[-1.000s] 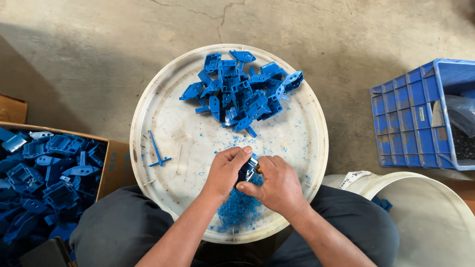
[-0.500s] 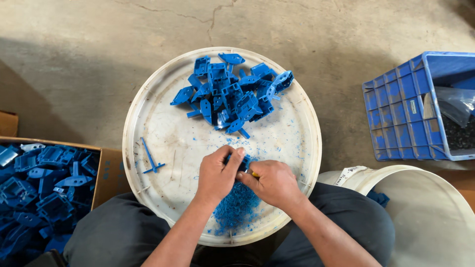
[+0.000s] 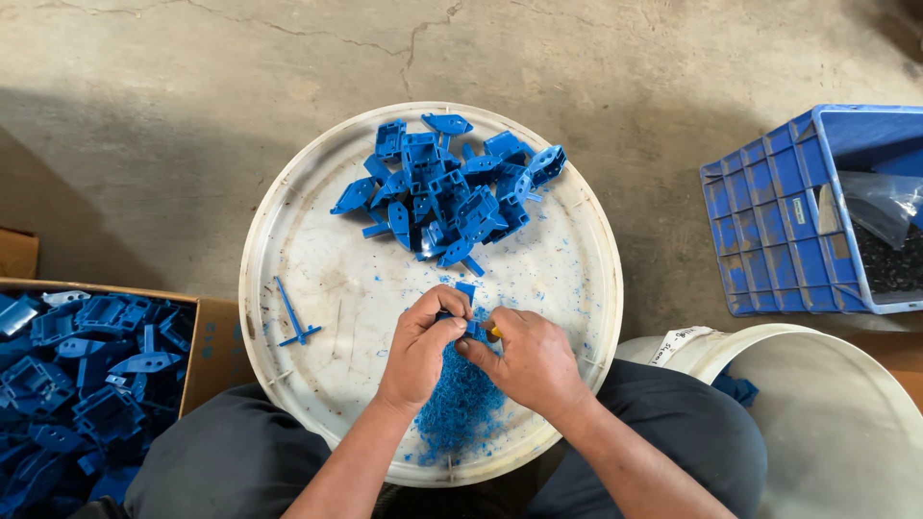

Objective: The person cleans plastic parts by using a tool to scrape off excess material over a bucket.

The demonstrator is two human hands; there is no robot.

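Head view: cardboard box left, blue crate right, white-labelled bucket.

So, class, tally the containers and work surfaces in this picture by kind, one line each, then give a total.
Round white tray: 1
Cardboard box of blue parts: 1
Blue plastic crate: 1
White bucket: 1
Total: 4

Cracked concrete floor, soft daylight
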